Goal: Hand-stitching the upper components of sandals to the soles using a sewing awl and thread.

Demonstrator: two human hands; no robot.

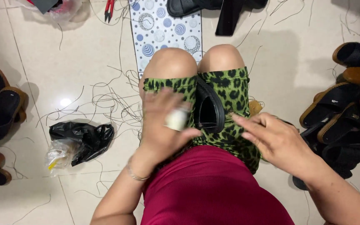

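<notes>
A black sandal (208, 109) stands on edge between my thighs, wedged against green leopard-print shorts (229, 89). My left hand (163, 123) is blurred just left of the sandal, palm down over my left thigh, with white tape wrapped round one finger (176, 119). My right hand (271, 139) is to the right of the sandal, fingers stretched toward it, tips near its rim. Whether either hand pinches a thread I cannot tell. A thin bracelet circles my left wrist (135, 175).
Loose black threads (109, 102) litter the tiled floor. A black plastic bag and a clear bag (78, 139) lie at left. Sandals are piled at right (342, 121) and left (1, 108). A dotted blue-and-white board (165, 29) and red-handled pliers (109, 9) lie ahead.
</notes>
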